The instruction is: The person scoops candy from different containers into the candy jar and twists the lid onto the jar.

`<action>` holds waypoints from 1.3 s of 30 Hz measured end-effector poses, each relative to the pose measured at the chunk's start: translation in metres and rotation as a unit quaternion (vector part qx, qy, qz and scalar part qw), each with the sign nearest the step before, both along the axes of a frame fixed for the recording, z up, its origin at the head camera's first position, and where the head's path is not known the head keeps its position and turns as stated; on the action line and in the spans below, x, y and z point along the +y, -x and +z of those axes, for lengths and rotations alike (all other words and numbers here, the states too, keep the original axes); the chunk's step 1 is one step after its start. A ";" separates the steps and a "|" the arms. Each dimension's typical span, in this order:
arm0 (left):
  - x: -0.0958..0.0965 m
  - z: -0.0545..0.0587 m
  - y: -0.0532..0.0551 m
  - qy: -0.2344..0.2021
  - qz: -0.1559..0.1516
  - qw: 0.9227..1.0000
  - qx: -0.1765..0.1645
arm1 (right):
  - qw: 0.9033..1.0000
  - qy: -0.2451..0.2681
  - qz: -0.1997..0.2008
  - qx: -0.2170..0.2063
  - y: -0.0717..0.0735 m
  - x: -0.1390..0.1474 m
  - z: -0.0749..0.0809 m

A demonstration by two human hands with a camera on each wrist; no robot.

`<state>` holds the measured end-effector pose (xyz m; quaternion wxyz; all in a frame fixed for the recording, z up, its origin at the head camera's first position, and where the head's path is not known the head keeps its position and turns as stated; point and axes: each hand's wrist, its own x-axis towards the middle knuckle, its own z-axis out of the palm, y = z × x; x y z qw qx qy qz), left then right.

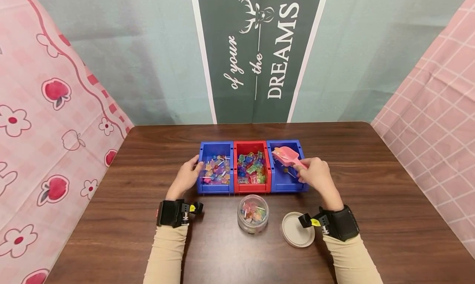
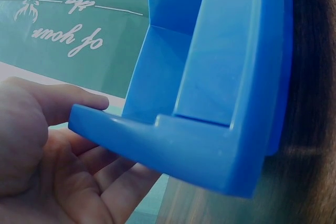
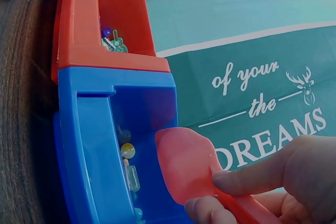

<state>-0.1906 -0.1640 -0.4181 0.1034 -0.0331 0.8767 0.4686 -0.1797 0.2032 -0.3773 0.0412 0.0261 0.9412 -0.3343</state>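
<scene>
Over the right blue bin [image 1: 289, 188] in the head view, the right hand [image 1: 315, 173] pinches a pink scoop [image 1: 287, 155]; candy-shaped pieces [image 1: 217, 168] lie in the left blue bin [image 1: 216, 188], red bin [image 1: 252, 188] and jar [image 1: 252, 227]. Left wrist view: the left hand [image 2: 63, 153] grips the left blue bin's wall. Right wrist view: more pieces lie inside the right blue bin.

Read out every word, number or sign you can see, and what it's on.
"of your": the green backdrop
"the": the same backdrop
"DREAMS": the same backdrop
Deer emblem, wordless: also the backdrop
Yellow labels on both wrist cameras: too small to read
Red tag on the left wrist strap: too small to read
</scene>
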 end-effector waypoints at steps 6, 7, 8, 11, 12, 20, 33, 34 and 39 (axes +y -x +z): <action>0.000 0.000 0.000 -0.003 0.001 1.000 0.001 | 1.000 0.007 0.001 -0.003 0.000 0.000 0.001; 0.000 0.000 0.000 -0.004 0.001 1.000 0.000 | 1.000 0.008 0.001 -0.002 0.000 0.000 0.001; 0.000 0.001 0.000 -0.004 0.001 1.000 0.000 | 1.000 0.008 0.002 -0.001 0.000 0.001 0.001; 0.001 0.001 -0.001 -0.004 -0.001 1.000 0.004 | 1.000 0.010 0.006 0.005 -0.001 0.002 0.003; 0.001 0.002 -0.001 -0.004 -0.002 1.000 0.009 | 1.000 0.012 0.009 0.009 -0.001 0.002 0.003; 0.002 0.002 -0.002 -0.003 -0.005 0.999 0.036 | 0.999 0.018 0.028 0.030 -0.002 0.010 0.007; 0.001 -0.002 0.001 0.002 -0.001 1.000 0.028 | 0.996 0.032 0.063 0.045 -0.006 0.022 0.017; 0.001 -0.002 0.001 0.002 -0.002 1.000 0.028 | 0.996 0.036 0.069 0.046 -0.007 0.023 0.018; 0.001 -0.001 0.001 0.003 -0.003 1.000 0.028 | 0.991 0.040 0.109 0.059 -0.011 0.032 0.023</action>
